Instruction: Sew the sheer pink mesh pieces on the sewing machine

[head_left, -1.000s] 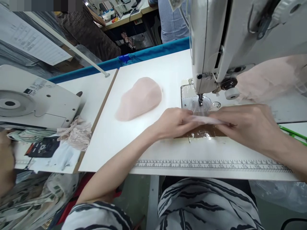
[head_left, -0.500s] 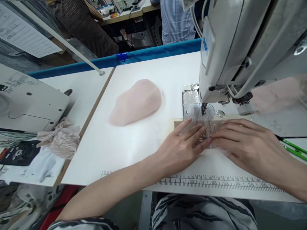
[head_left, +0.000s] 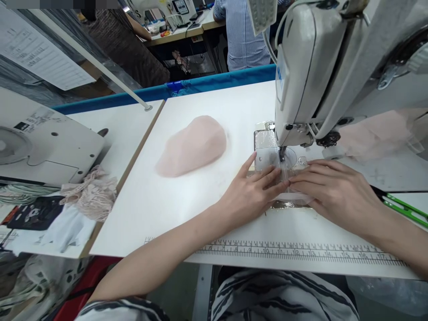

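Note:
A white sewing machine (head_left: 301,76) stands over the table, its presser foot (head_left: 282,154) down by the metal needle plate (head_left: 265,156). Under and in front of the foot lies a thin sheer fabric piece (head_left: 299,197), pale and partly hidden by my fingers. My left hand (head_left: 252,189) lies flat on it just left of the foot, fingers spread. From the right, my right hand (head_left: 337,191) holds the fabric's edge, fingertips pressed together and meeting the left fingertips. A pale pink fabric piece (head_left: 194,145) rests flat on the table to the left.
Green-handled snips (head_left: 406,209) lie beside my right forearm. More sheer pink fabric (head_left: 374,133) sits behind the machine's needle end. A printed ruler (head_left: 284,250) runs along the front edge. At left are another machine (head_left: 43,138) and a thread bundle (head_left: 90,194). Two people are beyond the blue cloth edge.
Both hands have shifted slightly forward, toward the presser foot, with the fabric. My left index finger now reaches further beside the needle plate. The camera view has tilted a little.

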